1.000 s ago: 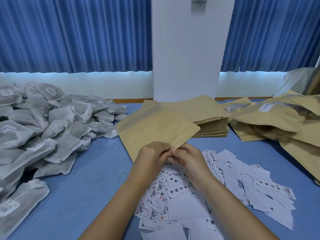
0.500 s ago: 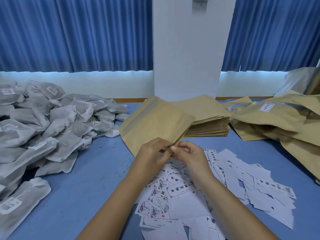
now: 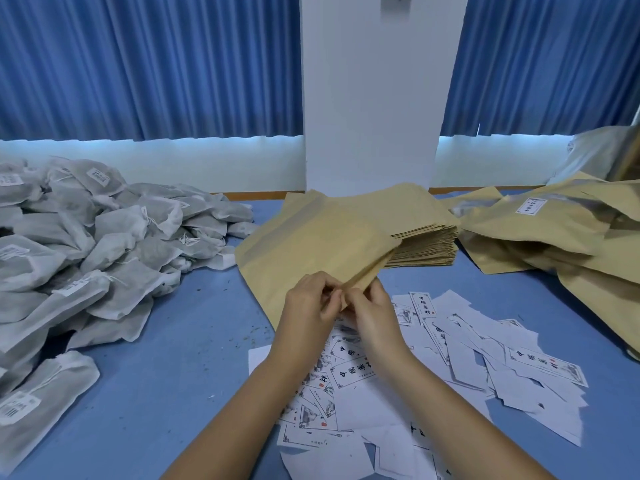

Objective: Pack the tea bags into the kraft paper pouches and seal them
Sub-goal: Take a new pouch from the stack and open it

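Above the labels point(image 3: 433, 362), left hand point(image 3: 306, 308) and right hand point(image 3: 375, 315) pinch a pouch point(image 3: 311, 244).

views: one, head-worn wide-angle | stands: over the near edge of the blue surface point(image 3: 166, 393) | faces: forward and down, far toward blue curtains point(image 3: 156, 64) and white pillar point(image 3: 370, 98) | range: close; left hand point(image 3: 306, 306) and right hand point(image 3: 375, 311) meet at centre on a kraft paper pouch point(image 3: 311, 244) | forearms point(image 3: 242, 410) enter from the near edge
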{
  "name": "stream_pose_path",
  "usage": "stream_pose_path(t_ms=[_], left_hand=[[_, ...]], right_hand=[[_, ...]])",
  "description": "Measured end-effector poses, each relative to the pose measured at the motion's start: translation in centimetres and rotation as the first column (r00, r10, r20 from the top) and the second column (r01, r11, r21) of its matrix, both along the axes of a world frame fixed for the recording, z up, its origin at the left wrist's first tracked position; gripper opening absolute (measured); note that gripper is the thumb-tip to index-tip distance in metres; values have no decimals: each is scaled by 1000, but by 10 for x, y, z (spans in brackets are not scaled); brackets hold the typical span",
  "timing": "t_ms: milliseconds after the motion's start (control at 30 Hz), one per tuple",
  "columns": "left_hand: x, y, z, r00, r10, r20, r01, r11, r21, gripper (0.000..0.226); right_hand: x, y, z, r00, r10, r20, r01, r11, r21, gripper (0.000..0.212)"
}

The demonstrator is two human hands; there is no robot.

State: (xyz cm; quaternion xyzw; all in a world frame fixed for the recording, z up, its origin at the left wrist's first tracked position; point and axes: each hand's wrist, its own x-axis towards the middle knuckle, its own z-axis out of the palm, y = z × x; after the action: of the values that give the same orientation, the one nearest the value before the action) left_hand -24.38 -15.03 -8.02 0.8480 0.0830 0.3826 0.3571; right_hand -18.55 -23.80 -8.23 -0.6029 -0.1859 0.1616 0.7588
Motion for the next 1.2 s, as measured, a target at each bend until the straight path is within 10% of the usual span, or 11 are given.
stream_pose_path(t_ms=[200,600,867,1200], left_hand=[[-1,-7,6,998,-59,7,57,990,132,16],[-2,-11,12,864,458,-208,-341,837,427,51],[-8,-23,10,938,224,-266,-118,925,362,23],[-29,0,53,922,112,369,-311,783,538,37]], right_hand=[[1,-5,2,958,-168,234,204,969,-141,22],[-3,-4,-1,870,-150,469,322,894,-311,26],[3,-6,-1,995,-68,80,84,971,-224,22],[17,-8,11,983,-117,-139,92,980,-175,29]])
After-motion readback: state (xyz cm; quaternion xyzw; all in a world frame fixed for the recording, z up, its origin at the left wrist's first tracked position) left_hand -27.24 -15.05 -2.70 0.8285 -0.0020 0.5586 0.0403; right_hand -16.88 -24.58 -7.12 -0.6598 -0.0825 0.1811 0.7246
